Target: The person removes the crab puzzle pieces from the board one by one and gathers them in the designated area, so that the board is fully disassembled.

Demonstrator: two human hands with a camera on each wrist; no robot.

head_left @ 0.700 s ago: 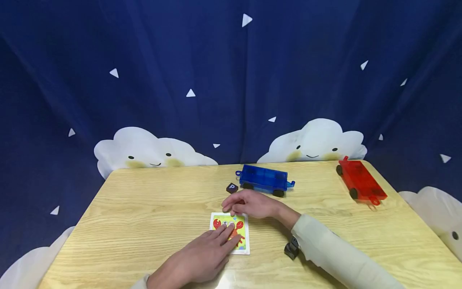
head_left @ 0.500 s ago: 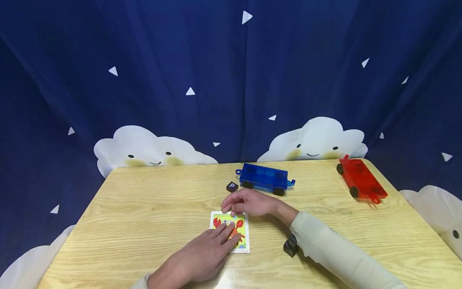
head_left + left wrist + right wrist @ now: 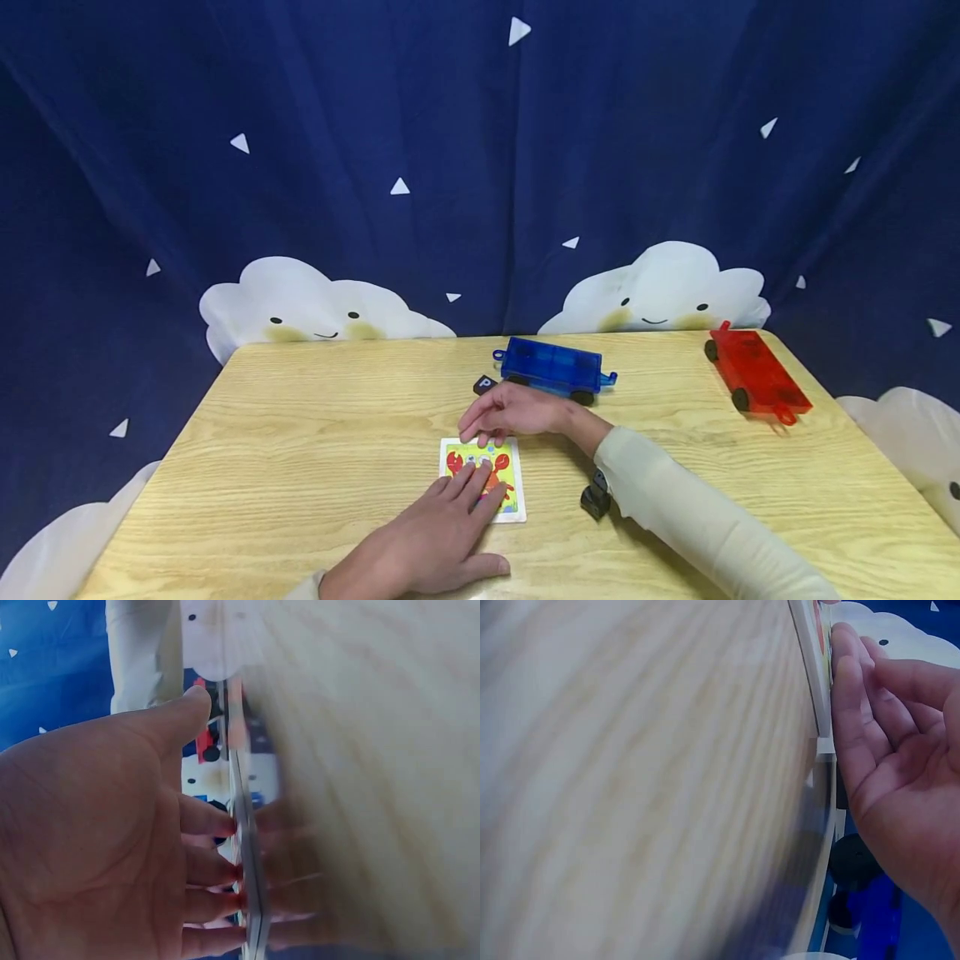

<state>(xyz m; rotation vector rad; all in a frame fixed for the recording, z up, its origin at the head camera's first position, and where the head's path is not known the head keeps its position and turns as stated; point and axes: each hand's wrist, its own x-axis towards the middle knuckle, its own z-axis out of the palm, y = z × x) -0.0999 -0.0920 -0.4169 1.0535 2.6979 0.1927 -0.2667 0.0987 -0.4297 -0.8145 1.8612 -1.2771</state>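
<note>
A square board with a red crab picture (image 3: 508, 460) and a white border lies flat on the table. My left hand (image 3: 427, 533) rests its straight fingers on the crab, covering the picture's lower left part. Its thumb is spread to the side over the wood. In the left wrist view the fingertips touch the face of the board (image 3: 253, 900), whose grey edge looks layered. My right hand (image 3: 517, 410) is at the board's far edge, fingers bent loosely. In the right wrist view no object shows between the right fingers (image 3: 851, 697) and thumb, close beside the board (image 3: 817, 675).
Behind the right hand stands a blue toy wagon (image 3: 551, 365) with black wheels, and a small black tile marked P (image 3: 484, 384) lies beside it. A red toy wagon (image 3: 759, 373) is at the table's far right. A dark blue cloud-print curtain (image 3: 360, 150) hangs behind the wooden table (image 3: 285, 433).
The left thumb has come out from beside the hand and spread to the right. My right hand has shifted slightly away from me. The board stays nearly in place.
</note>
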